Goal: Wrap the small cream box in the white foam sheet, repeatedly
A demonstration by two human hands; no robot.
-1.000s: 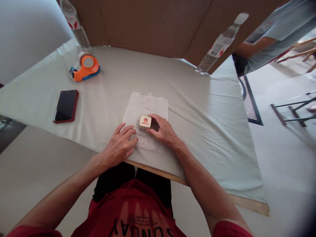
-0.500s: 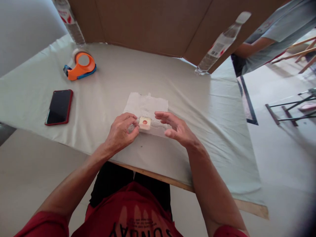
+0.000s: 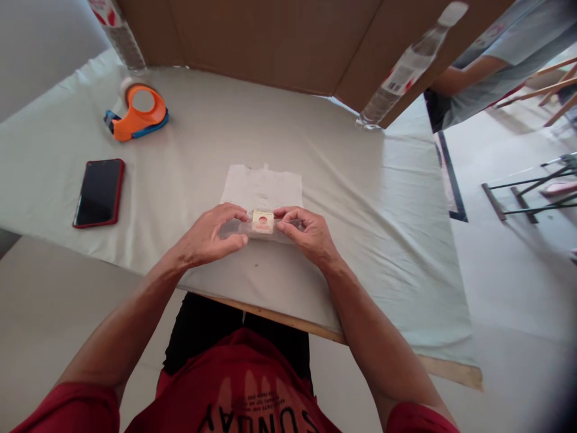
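Fingers (image 3: 235, 210) pinch box (image 3: 262, 221); phone (image 3: 99, 192), tape dispenser (image 3: 137, 115) well apart.

Small cream box (image 3: 262, 221) on white sheet (image 3: 261, 186)

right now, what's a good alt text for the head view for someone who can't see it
Two bare hands, left hand and right hand, pinch the near edge of a white sheet on either side of a small box on a cloth-covered table. A red-cased phone and an orange tape dispenser lie to the left; cardboard stands behind.
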